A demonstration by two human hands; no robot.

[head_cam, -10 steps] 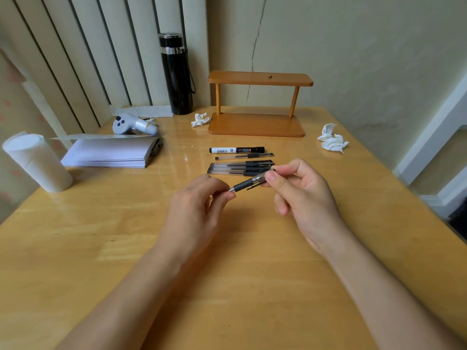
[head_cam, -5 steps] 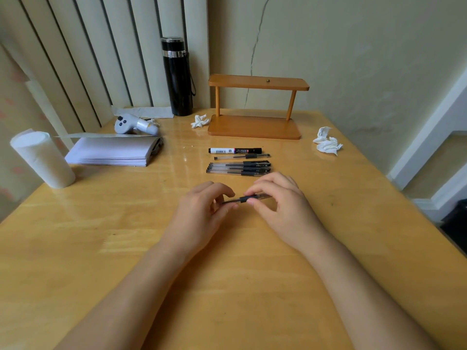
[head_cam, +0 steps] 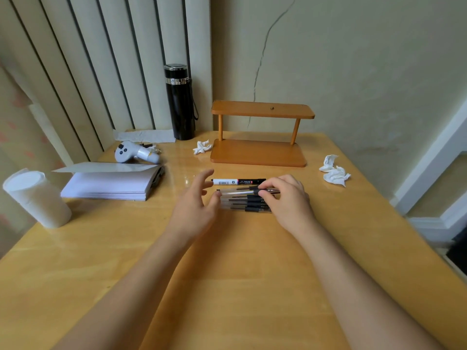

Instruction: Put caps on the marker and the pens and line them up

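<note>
A white and black marker (head_cam: 237, 181) lies capped on the wooden table (head_cam: 227, 274), parallel to its far edge. Just in front of it, several clear pens with black caps (head_cam: 240, 204) lie side by side in a row. My right hand (head_cam: 286, 198) pinches the capped end of one more clear pen (head_cam: 238, 190), which lies level at the far side of the row, next to the marker. My left hand (head_cam: 194, 205) hovers at the left ends of the pens with its fingers spread and nothing in it.
A wooden two-tier stand (head_cam: 260, 137) sits behind the marker. A black flask (head_cam: 180, 102) stands at the back. Crumpled tissues (head_cam: 334, 170) lie at the right, with another tissue (head_cam: 201, 147) by the stand. At the left are a paper stack (head_cam: 108, 184), a white controller (head_cam: 134, 154) and a paper roll (head_cam: 38, 198).
Both hands moved away from me, from mid-table to the row of pens. My left hand let go of the pen and opened. My right hand brought the pen down among the row.
</note>
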